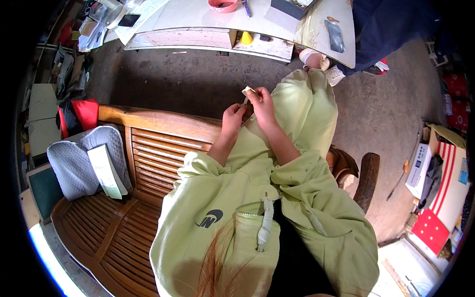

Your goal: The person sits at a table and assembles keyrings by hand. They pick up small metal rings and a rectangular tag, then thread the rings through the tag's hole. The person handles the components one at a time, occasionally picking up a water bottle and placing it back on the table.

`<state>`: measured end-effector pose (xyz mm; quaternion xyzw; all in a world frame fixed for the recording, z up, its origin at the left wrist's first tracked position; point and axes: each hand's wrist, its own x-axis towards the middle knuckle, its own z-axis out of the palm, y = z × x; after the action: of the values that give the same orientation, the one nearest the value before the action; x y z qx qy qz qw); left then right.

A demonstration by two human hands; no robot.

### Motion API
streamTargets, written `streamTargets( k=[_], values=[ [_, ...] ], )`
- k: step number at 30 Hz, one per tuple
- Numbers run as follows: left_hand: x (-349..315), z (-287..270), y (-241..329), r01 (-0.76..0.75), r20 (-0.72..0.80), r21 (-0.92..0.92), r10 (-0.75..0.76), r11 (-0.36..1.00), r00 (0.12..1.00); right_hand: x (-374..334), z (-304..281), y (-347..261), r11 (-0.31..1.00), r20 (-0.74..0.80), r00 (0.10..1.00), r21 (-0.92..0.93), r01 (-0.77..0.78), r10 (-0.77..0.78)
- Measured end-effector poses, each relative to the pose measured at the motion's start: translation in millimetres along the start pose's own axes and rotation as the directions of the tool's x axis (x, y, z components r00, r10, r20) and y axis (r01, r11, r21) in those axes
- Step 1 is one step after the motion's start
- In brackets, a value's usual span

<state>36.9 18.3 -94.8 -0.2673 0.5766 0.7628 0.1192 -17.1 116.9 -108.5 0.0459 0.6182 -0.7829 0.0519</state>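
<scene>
The person sat on a slatted wooden bench point(148, 148), in a pale green hooded jacket point(237, 198) and matching trousers, with both forearms reaching out over the lap. The right hand point(262, 106) was closed around a small pale object point(247, 90), pinching it at the fingertips and holding it up just above the knees. What the object was could not be made out; it looked like a small cream-coloured scrap or piece. The left hand point(232, 118) sat just beside and slightly nearer than the right, its fingers curled in a loose grip; a thin pale strand or strip seemed to run between the two hands, though it was too small to tell for sure.

On the bench seat to the left lay a grey quilted cushion point(74, 163) with a folded printed leaflet point(106, 171) resting against it, and a red cloth point(84, 113) sat just beyond the cushion. At the far side stood a low pale table point(198, 20) carrying a pink bowl point(223, 5), with a yellow cone-shaped thing point(246, 38) on its lower shelf. Another person in dark trousers point(386, 29) stood at the far right, near that table. Red and white cartons point(445, 198) were stacked on the concrete floor point(198, 84) to the right.
</scene>
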Motion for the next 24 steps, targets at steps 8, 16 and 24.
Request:
streamTargets(
  k=[8, 16, 24],
  values=[
    [4, 4, -10, -0.253, -0.032, 0.18, 0.263, 0.95, 0.964, -4, 4, -5, 0.919, 0.013, 0.982, -0.35, 0.182, -0.189],
    [-8, 10, 7, -0.237, -0.088, 0.167, 0.253, 0.957, 0.963, -5, 2, -8, 0.852, 0.051, 0.965, -0.459, 0.251, -0.257],
    [-10, 13, 7, -0.263, -0.039, 0.167, 0.273, 0.95, 0.961, -6, 5, -6, 0.874, -0.066, 0.953, -0.422, 0.242, -0.296]
  ],
)
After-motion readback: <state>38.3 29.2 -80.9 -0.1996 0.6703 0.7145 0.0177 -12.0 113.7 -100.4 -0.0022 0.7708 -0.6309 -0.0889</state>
